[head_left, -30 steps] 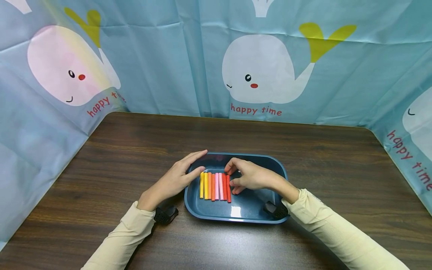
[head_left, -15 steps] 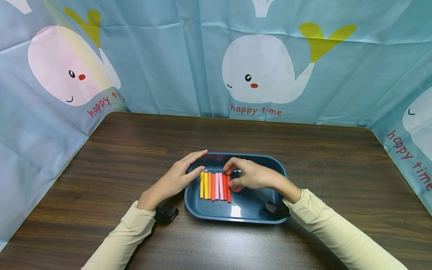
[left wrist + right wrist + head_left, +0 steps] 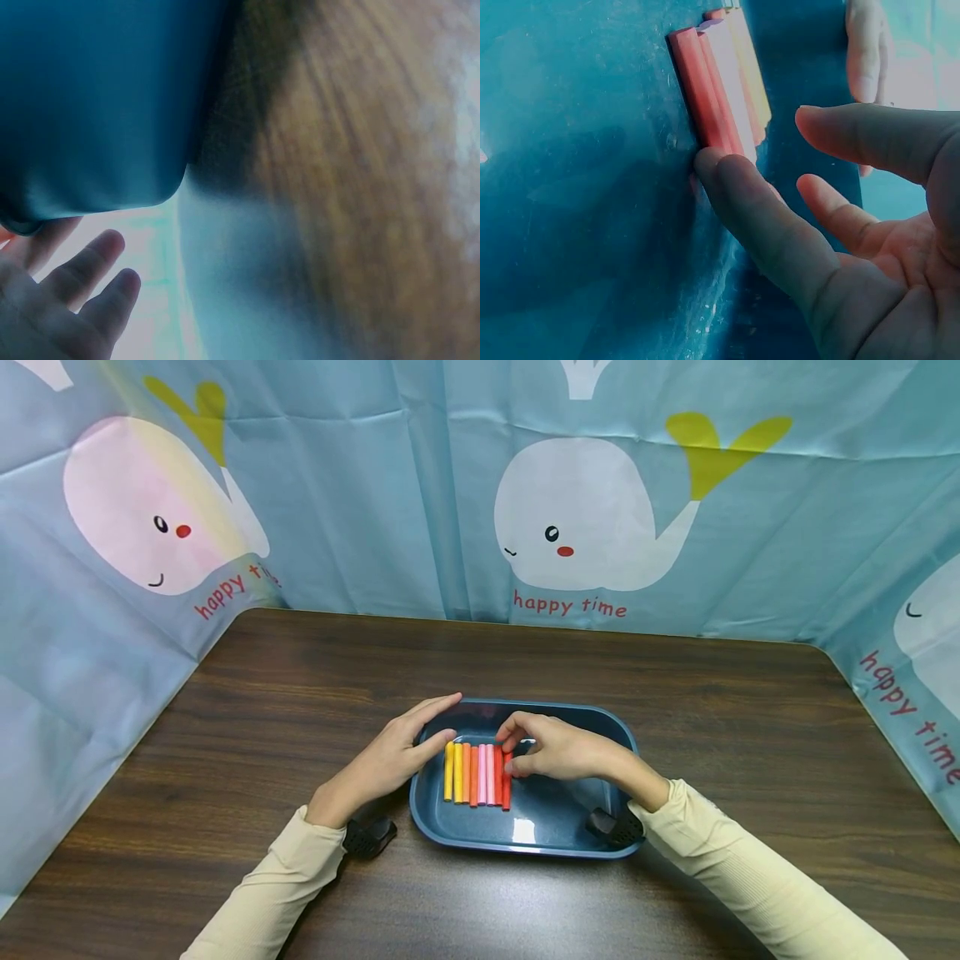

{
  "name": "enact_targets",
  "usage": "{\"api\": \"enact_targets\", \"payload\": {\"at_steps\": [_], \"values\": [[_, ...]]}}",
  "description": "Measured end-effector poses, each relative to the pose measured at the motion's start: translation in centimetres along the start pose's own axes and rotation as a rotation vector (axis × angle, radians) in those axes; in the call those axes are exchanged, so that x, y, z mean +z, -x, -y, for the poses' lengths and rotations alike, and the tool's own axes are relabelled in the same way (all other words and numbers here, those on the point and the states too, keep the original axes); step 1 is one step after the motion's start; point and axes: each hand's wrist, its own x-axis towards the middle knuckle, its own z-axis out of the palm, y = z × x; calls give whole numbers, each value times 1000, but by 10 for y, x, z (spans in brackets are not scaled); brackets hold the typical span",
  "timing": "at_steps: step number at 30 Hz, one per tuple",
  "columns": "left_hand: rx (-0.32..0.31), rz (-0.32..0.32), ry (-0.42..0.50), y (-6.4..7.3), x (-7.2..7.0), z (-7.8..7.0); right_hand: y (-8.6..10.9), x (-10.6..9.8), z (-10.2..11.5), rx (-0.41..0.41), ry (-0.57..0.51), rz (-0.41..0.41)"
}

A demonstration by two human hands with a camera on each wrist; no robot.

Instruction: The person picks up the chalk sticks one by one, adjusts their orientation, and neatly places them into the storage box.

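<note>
Several chalk-like sticks in yellow, orange, pink and red lie side by side in the blue tray [image 3: 472, 838]. At the row's right end, my right hand [image 3: 562, 749] touches the last red stick [image 3: 507, 793], thumb at its side and a finger near its far end. In the right wrist view, fingertips [image 3: 739, 176] meet an end of the red stick [image 3: 697, 90], the other fingers apart from it. My left hand [image 3: 386, 756] rests at the tray's left rim, thumb reaching over it beside the yellow sticks [image 3: 448, 777], fingers fairly straight along the outside.
A brown wood-grain table [image 3: 300, 677] bears the tray. Behind and beside it hangs a light blue cloth [image 3: 337, 510] printed with whales. Black wrist cameras sit on both wrists, the right one [image 3: 613, 827] overlapping the tray's front right corner.
The rightmost red stick has shifted slightly left, closer against its neighbour, with my right thumb following it. My left hand and the tray have stayed in place.
</note>
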Motion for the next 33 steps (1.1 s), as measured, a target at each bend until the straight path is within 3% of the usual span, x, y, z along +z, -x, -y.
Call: {"api": "enact_targets", "payload": {"at_steps": [18,33], "values": [[3,1,-23,0,0,5,12,-10,5,-38,27,-40],[33,-48,-102,1,-8,4,32,-29,8,-97,66,-175]]}}
